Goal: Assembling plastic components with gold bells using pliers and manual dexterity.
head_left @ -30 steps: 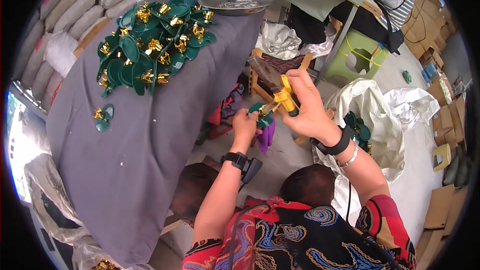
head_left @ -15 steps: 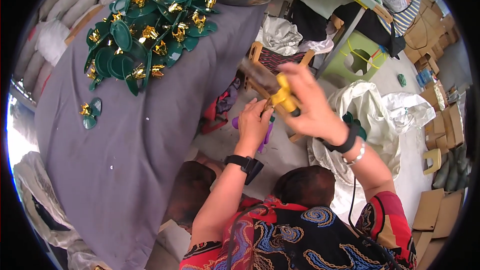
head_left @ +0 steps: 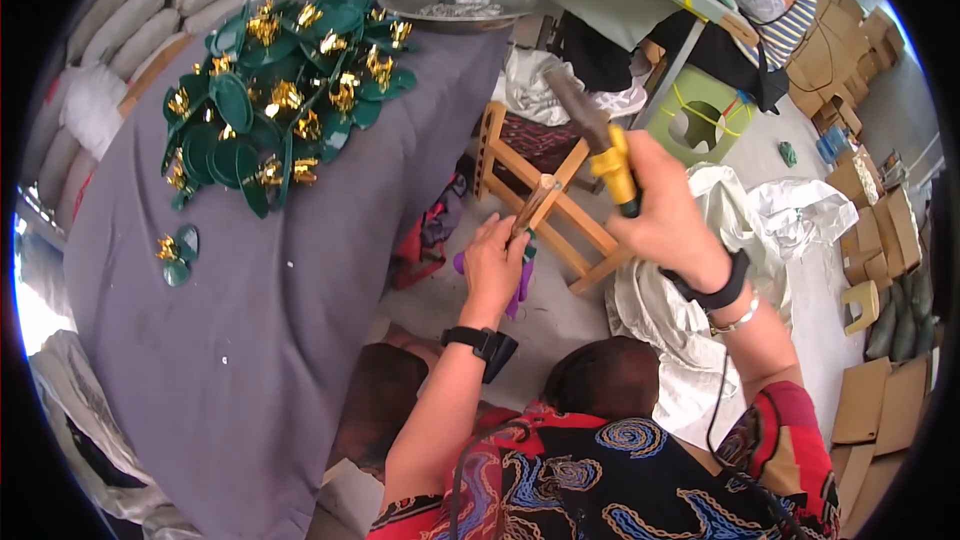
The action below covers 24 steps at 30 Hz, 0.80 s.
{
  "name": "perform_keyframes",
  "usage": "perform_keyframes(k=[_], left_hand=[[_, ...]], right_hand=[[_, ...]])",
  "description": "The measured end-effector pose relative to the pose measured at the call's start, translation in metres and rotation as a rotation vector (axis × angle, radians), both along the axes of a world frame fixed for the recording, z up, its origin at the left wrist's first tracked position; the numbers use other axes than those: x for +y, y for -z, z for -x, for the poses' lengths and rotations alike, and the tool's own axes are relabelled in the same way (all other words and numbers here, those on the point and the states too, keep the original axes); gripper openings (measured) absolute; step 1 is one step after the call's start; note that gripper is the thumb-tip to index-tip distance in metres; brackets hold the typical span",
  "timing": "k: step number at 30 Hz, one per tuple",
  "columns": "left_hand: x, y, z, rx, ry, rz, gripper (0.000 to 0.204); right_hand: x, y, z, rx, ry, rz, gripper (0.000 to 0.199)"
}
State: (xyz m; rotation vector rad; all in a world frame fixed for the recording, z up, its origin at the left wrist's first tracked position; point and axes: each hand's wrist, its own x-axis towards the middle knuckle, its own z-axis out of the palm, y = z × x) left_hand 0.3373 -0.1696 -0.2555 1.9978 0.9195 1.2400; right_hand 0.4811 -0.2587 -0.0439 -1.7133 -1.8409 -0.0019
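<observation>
My right hand [head_left: 668, 210] is closed around a tool with a yellow-and-black handle [head_left: 614, 172] and a long, dark brown worn shaft; I cannot tell its exact kind. It is raised above and right of my left hand [head_left: 492, 265]. That hand is closed on a short brown stick [head_left: 530, 206] with a pale rounded end, pointing away from me. Something green and purple [head_left: 520, 285] shows partly beside and under my left fingers. To the left, a pile of dark green disc-shaped pieces with gold clips [head_left: 240, 120] lies on the grey cloth [head_left: 330, 270].
A single green and gold piece [head_left: 180, 258] lies apart from the pile. A metal bowl [head_left: 400, 6] with small bits stands behind it. Beyond my hands is a wooden frame [head_left: 575, 215]. White sacks [head_left: 640, 340], a green stool [head_left: 700, 120], cardboard boxes [head_left: 865, 410] and a seated person [head_left: 775, 10] are to the right.
My right hand has lifted the yellow-handled tool up and right, away from the stick. My left hand stays closed on the stick. The view has shifted slightly.
</observation>
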Motion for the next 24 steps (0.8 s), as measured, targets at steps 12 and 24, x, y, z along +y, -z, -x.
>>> perform_keyframes(k=[12, 24], left_hand=[[-0.028, -0.049, -0.031, 0.138, 0.04, -0.047, 0.024], [-0.089, -0.14, -0.093, -0.126, 0.37, -0.152, 0.048]], right_hand=[[-0.061, 0.001, -0.033, -0.005, 0.142, -0.404, 0.061], [-0.167, -0.01, -0.049, 0.112, 0.179, -0.633, 0.068]])
